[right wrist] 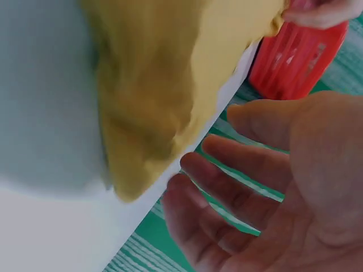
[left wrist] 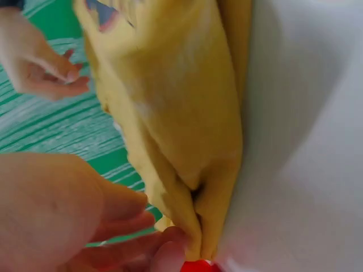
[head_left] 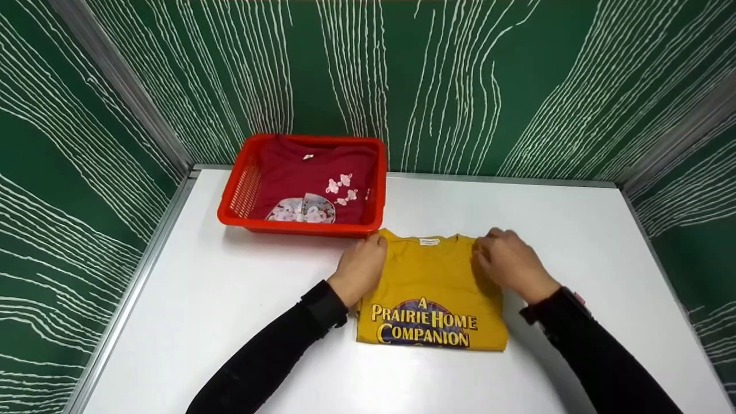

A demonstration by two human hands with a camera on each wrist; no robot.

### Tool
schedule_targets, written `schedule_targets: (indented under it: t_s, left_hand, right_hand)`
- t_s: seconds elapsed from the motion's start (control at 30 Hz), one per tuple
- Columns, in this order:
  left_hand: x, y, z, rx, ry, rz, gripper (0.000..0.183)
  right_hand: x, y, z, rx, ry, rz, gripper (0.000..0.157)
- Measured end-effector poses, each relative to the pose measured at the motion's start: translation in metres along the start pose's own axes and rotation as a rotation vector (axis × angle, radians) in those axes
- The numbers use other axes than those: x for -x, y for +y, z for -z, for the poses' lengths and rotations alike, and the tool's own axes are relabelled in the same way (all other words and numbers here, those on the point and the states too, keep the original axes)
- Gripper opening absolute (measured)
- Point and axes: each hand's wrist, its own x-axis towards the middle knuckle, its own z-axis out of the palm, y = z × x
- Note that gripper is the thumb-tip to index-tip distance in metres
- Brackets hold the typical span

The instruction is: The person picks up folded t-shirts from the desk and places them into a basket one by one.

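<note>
A folded mustard-yellow T-shirt (head_left: pixel 431 270) with printed lettering and a dark round print lies on the table, its collar toward the back. At its far left corner my left hand (head_left: pixel 361 269) pinches the cloth; the left wrist view shows the thumb and fingers (left wrist: pixel 170 255) around the folded yellow corner. My right hand (head_left: pixel 513 263) is beside the far right corner of the shirt. In the right wrist view its fingers (right wrist: pixel 244 158) are spread and loosely bent, a little apart from the cloth, with nothing between them.
A red plastic basket (head_left: pixel 230 221) stands at the back left, close to the shirt's left corner. Inside it lies a dark red shirt (head_left: pixel 310 178) with pink and white prints. Green walls (head_left: pixel 397 86) with white wavy lines enclose the white table (head_left: pixel 230 322).
</note>
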Motion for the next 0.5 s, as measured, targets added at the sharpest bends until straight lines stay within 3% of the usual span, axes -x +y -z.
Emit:
schedule_targets:
  t_s: [0.27,0.5]
  left_hand:
    - [-0.017,0.007,-0.010,-0.089,0.026,0.073,0.032]
    - [-0.023,0.006,-0.007,-0.112,-0.045,0.057,0.029]
  right_hand:
    - [-0.025,0.014,-0.002,0.083,-0.204,-0.066,0.028]
    - [-0.032,0.016,-0.002,0.014,-0.242,-0.089,0.031]
